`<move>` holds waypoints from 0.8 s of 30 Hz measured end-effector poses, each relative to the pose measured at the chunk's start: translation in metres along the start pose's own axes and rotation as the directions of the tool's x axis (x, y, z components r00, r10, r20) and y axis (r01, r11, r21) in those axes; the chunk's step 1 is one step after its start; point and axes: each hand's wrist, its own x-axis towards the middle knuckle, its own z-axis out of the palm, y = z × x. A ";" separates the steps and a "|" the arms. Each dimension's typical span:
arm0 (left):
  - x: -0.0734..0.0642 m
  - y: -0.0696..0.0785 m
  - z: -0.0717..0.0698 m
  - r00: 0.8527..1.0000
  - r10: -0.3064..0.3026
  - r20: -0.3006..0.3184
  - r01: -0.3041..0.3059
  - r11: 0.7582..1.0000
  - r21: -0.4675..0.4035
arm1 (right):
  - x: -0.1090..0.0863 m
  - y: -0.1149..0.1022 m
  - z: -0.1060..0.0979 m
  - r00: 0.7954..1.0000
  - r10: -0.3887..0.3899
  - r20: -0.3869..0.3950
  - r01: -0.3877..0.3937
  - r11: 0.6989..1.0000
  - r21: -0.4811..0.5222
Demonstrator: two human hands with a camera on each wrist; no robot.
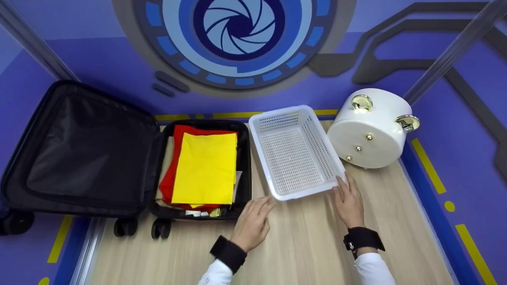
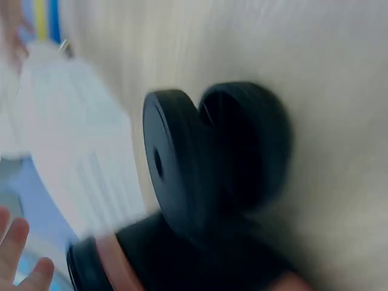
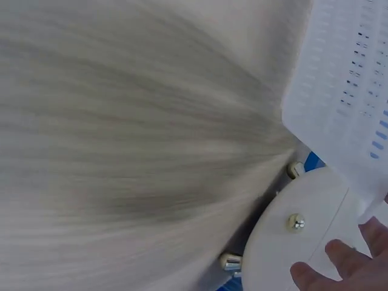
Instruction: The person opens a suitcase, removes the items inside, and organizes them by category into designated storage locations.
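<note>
1. the white basket [image 1: 305, 192] sits on the surface [image 1: 301, 245] between an open suitcase [image 1: 91, 154] and a white drum-shaped object [image 1: 376, 152].
2. the left hand [image 1: 253, 222], fingers loosely extended, is just beside its near left corner.
3. the right hand [image 1: 349, 204], fingers spread, is at its near right corner.

One basket [image 1: 291, 158], one suitcase [image 1: 91, 158], one round white container [image 1: 376, 152], two wristbands [image 1: 228, 254]

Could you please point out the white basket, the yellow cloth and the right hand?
White basket [image 1: 292, 161], head view: its bare floor.
Yellow cloth [image 1: 205, 168], head view: middle of its top.
Right hand [image 1: 348, 202], head view: its back.
</note>
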 end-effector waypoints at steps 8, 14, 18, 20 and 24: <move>0.015 0.004 0.012 0.952 -0.147 0.270 0.108 0.982 0.152 | -0.022 -0.002 0.009 0.997 -0.052 -0.055 0.054 0.998 0.037; 0.006 0.001 0.006 0.943 -0.169 0.288 0.118 0.975 0.187 | -0.043 -0.009 0.003 0.998 -0.048 -0.029 0.049 0.998 0.026; -0.006 0.003 0.000 0.944 -0.169 0.283 0.113 0.973 0.203 | -0.060 -0.017 -0.003 0.998 0.008 0.054 -0.009 1.000 0.014; -0.012 0.004 -0.003 0.943 -0.167 0.287 0.113 0.974 0.197 | -0.068 -0.021 -0.005 0.997 0.027 0.079 -0.027 1.000 0.000; -0.024 0.010 -0.010 0.929 -0.182 0.323 0.135 0.977 0.163 | -0.082 -0.030 -0.006 0.995 0.055 0.084 -0.053 0.998 -0.032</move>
